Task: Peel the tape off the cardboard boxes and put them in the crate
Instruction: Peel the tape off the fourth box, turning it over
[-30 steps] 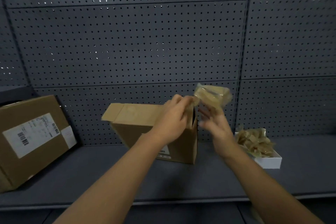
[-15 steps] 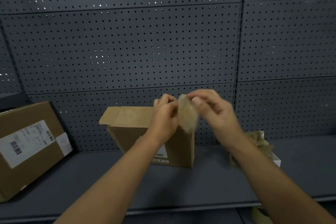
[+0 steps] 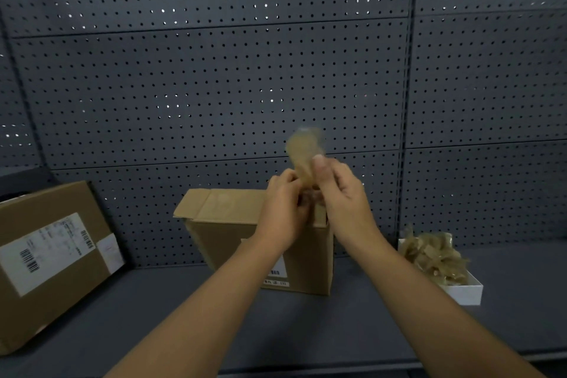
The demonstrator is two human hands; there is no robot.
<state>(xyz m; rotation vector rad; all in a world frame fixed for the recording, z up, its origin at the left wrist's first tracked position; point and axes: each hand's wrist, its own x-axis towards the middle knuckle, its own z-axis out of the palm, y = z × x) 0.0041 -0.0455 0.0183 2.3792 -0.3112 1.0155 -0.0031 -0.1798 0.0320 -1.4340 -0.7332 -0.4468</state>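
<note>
A small cardboard box (image 3: 233, 236) stands on the grey shelf (image 3: 306, 322), its top flap open to the left. Above its right top corner, both hands meet. My right hand (image 3: 340, 193) pinches a strip of brown tape (image 3: 305, 153) that sticks up, blurred, between the hands. My left hand (image 3: 282, 209) has its fingers curled at the strip's lower end. Whether the tape still clings to the box is hidden behind the hands.
A larger cardboard box (image 3: 52, 261) with a white barcode label leans at the left. At the right, a white crate (image 3: 463, 291) holds a heap of crumpled tape (image 3: 432, 255). A perforated grey panel (image 3: 214, 86) closes off the back.
The tape strip was folded down between the hands half a second ago and now points upward. Both hands stayed close together over the box corner; the view shifted slightly.
</note>
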